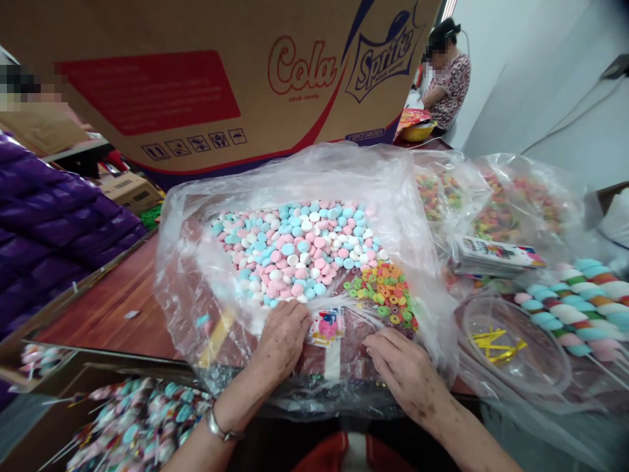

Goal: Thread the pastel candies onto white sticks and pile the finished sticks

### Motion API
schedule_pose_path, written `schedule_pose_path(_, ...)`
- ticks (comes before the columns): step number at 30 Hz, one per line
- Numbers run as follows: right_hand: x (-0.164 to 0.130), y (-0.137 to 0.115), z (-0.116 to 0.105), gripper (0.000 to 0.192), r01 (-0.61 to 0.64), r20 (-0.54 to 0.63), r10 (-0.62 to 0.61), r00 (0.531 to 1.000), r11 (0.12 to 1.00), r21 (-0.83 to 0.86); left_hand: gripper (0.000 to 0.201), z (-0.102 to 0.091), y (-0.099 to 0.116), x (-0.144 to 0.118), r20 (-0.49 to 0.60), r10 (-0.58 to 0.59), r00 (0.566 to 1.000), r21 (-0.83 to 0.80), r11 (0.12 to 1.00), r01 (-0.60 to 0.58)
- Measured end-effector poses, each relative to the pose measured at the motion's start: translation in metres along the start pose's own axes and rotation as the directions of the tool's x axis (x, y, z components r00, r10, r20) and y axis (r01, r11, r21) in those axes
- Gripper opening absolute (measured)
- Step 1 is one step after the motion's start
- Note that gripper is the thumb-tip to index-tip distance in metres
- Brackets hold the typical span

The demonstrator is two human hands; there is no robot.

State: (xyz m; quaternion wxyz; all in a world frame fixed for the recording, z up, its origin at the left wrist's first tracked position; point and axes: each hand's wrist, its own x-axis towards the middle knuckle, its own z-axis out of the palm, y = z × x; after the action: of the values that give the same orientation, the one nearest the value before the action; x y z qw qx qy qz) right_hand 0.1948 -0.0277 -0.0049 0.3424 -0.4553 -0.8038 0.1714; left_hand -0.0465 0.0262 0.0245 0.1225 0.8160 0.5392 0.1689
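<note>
A clear plastic bag (pixel 181 223) lies spread on the table, with many pink, blue and white marshmallows (pixel 295 246) on it. Beside them is a heap of gummy rings (pixel 383 292) in orange, yellow and green. My left hand (pixel 284 337) is closed at the near edge of the marshmallows, its fingertips curled out of sight. Just below the rings, my right hand (pixel 405 370) has its fingers bent together; what they hold, if anything, is hidden. Thin white sticks (pixel 366 310) lie between the hands, close to small printed cards (pixel 325 326).
A large cardboard box (pixel 196 85) stands behind the bag. At right are finished marshmallow skewers (pixel 580 301), a round plastic tub (pixel 515 344) with yellow ties, a card stack (pixel 496 255) and bagged gummies (pixel 515 196). Wrapped candy sticks (pixel 142 419) fill a lower-left box. Another person (pixel 447 85) works behind.
</note>
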Motion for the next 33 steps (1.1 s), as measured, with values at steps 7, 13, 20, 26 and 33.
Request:
schedule_pose_path(7,0.009,-0.017,-0.015,0.023,-0.158,-0.112,0.193,0.975,0.951,0.265,0.024,-0.016,0.036,-0.007,-0.198,0.035,0.980,-0.093,0.994,-0.054)
schedule_pose_path(13,0.031,-0.039,-0.037,0.009,-0.399,0.113,0.408,0.906,0.733,0.551,0.020,-0.011,0.079,-0.005,-0.295,0.141,0.945,-0.242,0.946,-0.217)
schedule_pose_path(20,0.025,-0.032,-0.061,0.011,-0.066,0.047,0.051,0.998,0.906,0.418,0.027,-0.032,0.079,0.005,-0.013,0.399,0.917,-0.286,0.877,-0.386)
schedule_pose_path(26,0.022,-0.028,-0.076,0.011,-0.021,0.000,0.022,1.000,0.957,0.290,0.020,-0.031,0.075,0.013,0.241,0.357,0.903,-0.310,0.910,-0.277)
schedule_pose_path(33,0.013,-0.028,-0.072,0.015,-0.041,0.039,0.033,0.999,0.974,0.222,0.025,-0.020,0.076,0.012,0.209,0.388,0.898,-0.267,0.906,-0.329)
